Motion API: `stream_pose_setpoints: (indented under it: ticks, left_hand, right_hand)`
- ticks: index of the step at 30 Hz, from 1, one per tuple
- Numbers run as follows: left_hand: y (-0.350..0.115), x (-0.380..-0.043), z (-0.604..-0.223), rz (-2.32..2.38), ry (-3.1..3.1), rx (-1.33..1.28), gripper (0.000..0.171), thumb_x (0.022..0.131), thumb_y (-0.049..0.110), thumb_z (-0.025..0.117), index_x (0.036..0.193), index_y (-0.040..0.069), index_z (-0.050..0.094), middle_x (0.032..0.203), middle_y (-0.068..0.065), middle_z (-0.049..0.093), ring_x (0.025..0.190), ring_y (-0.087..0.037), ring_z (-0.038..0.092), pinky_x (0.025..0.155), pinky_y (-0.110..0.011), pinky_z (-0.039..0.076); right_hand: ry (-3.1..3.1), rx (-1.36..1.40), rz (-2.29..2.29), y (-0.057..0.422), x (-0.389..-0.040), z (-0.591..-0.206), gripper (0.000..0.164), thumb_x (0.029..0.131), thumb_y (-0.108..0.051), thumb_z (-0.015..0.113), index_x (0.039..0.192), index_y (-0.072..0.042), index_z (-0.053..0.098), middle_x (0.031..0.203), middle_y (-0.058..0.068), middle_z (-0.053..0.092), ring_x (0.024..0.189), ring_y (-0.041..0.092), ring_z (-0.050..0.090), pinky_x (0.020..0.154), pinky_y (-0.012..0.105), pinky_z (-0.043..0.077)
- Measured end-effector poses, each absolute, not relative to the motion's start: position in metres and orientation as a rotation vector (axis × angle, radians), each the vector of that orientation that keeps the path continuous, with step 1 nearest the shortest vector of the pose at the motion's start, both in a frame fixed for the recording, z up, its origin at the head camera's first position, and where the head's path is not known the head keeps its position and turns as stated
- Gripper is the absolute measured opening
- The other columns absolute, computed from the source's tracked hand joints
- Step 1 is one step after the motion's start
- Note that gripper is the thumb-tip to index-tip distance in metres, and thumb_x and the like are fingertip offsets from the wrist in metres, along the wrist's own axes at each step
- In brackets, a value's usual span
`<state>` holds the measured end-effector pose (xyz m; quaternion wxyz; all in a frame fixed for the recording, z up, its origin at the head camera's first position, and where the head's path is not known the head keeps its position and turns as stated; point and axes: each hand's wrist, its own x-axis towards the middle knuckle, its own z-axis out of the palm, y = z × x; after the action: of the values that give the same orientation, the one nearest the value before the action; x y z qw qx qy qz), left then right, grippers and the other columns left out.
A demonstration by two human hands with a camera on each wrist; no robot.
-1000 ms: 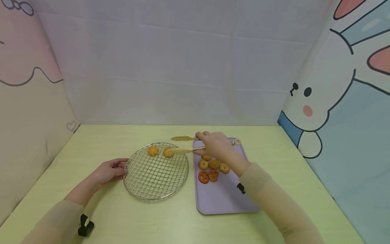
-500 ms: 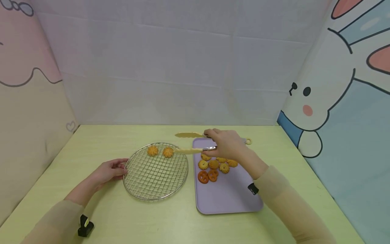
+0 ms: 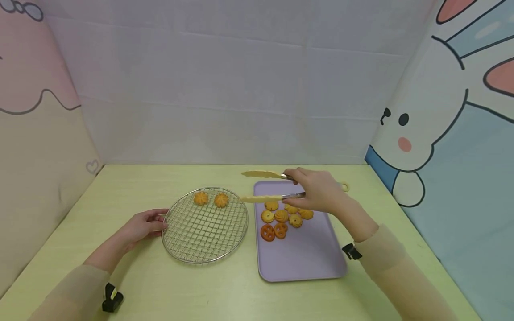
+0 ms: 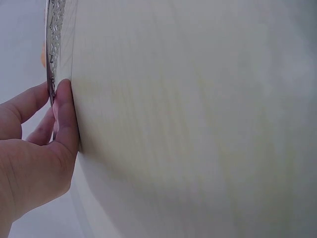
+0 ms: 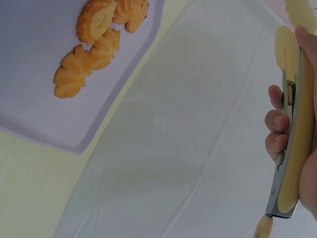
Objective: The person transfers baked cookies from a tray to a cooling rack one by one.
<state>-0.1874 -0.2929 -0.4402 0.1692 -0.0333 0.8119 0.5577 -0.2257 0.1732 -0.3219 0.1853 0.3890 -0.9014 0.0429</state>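
Note:
My left hand (image 3: 140,227) pinches the left rim of a round wire cooling rack (image 3: 205,234); the left wrist view shows thumb and fingers either side of the rim. Two swirled cookies (image 3: 221,200) sit on the rack near its far edge. With my right hand (image 3: 319,191) I grip yellow-tipped metal tongs (image 3: 263,199), their arms spread and nothing between the tips. They hang over the far end of a purple tray (image 3: 301,263). On that tray lie several butter cookies (image 3: 282,216) and two pretzel-shaped cookies (image 3: 267,232).
The rack and tray lie side by side on a pale yellow-green table (image 3: 192,294), a narrow gap between them. A pale cloth (image 3: 225,89) hangs behind, and a rabbit-print cloth (image 3: 462,178) borders the right side.
My right hand has drawn the spread tongs rightward, away from the rack's second cookie and over to the tray. More tray cookies now show. The left hand and rack stay put.

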Motion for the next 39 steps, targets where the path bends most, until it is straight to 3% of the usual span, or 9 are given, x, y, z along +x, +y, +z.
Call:
stream_pose_setpoints:
  ticks: [6, 13, 24, 39]
  left_hand:
    - [-0.292, -0.186, -0.437, 1.580, 2.307, -0.102, 0.064, 0.091, 0.008, 0.061, 0.145, -0.005, 0.029, 0.105, -0.009, 0.045, 0.089, -0.009, 0.054, 0.081, -0.026, 0.053]
    - [-0.291, -0.184, -0.434, 1.573, 2.314, -0.110, 0.063, 0.091, 0.008, 0.061, 0.145, -0.005, 0.029, 0.105, -0.009, 0.046, 0.089, -0.010, 0.054, 0.081, -0.026, 0.053]
    - [-0.290, -0.184, -0.432, 1.564, 2.314, -0.111, 0.064, 0.091, 0.008, 0.061, 0.145, -0.004, 0.029, 0.104, -0.009, 0.046, 0.089, -0.010, 0.054, 0.080, -0.026, 0.053]
    - [-0.293, -0.186, -0.435, 1.589, 2.298, -0.094, 0.065, 0.091, 0.008, 0.062, 0.145, -0.005, 0.028, 0.103, -0.008, 0.048, 0.089, -0.009, 0.054, 0.080, -0.025, 0.053]
  right_hand:
    - [-2.504, 1.113, 0.145, 0.186, -0.219, -0.326, 0.066, 0.073, -0.050, 0.076, 0.122, -0.012, 0.055, 0.091, -0.001, 0.062, 0.059, 0.009, 0.050, 0.048, 0.024, 0.039]
    - [-2.439, 1.145, 0.202, 0.199, -0.211, -0.333, 0.065, 0.072, -0.050, 0.077, 0.122, -0.014, 0.059, 0.108, 0.000, 0.061, 0.077, 0.012, 0.059, 0.051, 0.026, 0.047]
    - [-2.400, 1.139, 0.215, 0.214, -0.201, -0.355, 0.066, 0.064, -0.050, 0.079, 0.117, -0.015, 0.063, 0.104, -0.002, 0.062, 0.075, 0.011, 0.058, 0.050, 0.025, 0.047]
    - [-2.456, 1.173, 0.180, 0.226, -0.192, -0.384, 0.058, 0.067, -0.052, 0.077, 0.110, -0.015, 0.066, 0.098, -0.008, 0.063, 0.066, 0.003, 0.054, 0.051, 0.020, 0.044]
